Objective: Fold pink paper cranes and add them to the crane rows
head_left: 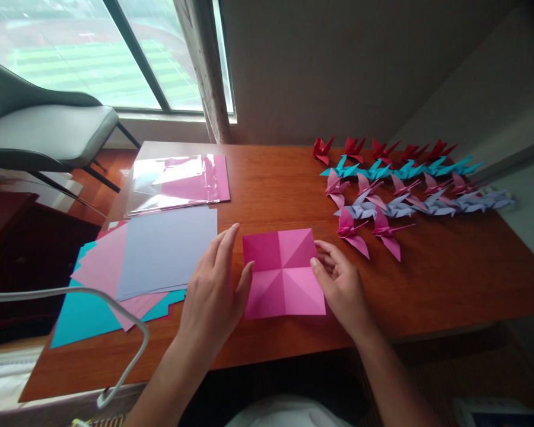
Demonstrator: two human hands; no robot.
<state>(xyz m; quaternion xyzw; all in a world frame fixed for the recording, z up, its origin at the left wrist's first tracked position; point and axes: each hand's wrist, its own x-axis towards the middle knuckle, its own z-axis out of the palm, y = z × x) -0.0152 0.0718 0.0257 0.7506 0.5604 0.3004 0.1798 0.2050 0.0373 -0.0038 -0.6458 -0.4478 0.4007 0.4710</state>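
Creased pink paper (282, 274) lies mid-table (271, 178), cranes (396, 184) at 2 o'clock. The left hand (213, 284), fingers spread, touches its 9 o'clock edge; the right hand (338, 279) curls at 3 o'clock, grip unclear. Both sides want even pressure along the creases

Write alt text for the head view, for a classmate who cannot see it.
The left hand and the right hand touch opposite edges of a creased pink paper square lying flat on a wooden table. Rows of folded paper cranes in red, teal, pink and lilac sit to its right; a stack of coloured sheets lies to its left.
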